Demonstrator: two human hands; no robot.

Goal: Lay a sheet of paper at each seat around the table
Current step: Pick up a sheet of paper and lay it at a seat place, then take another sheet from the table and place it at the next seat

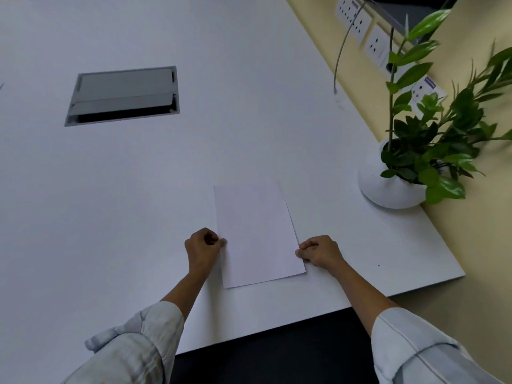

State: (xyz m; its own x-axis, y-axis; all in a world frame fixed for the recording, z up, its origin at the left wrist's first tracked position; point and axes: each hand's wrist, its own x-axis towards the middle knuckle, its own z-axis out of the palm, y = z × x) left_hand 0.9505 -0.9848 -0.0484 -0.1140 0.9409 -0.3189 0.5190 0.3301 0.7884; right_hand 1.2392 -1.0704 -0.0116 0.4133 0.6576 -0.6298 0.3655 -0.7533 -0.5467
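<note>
A blank white sheet of paper [256, 234] lies flat on the white table [138, 189], close to the table's near edge and slightly turned. My left hand [202, 250] pinches the sheet's left edge with fingers curled. On the opposite side, my right hand [321, 252] pinches the right edge the same way. Both forearms reach in from the bottom of the view, sleeves rolled up.
A potted green plant in a white pot [388, 187] stands at the table's right edge, just beyond the sheet. A grey cable hatch [124, 94] is set into the tabletop at the far left. Wall sockets [357, 20] and a hanging cable [339, 59] line the yellow wall.
</note>
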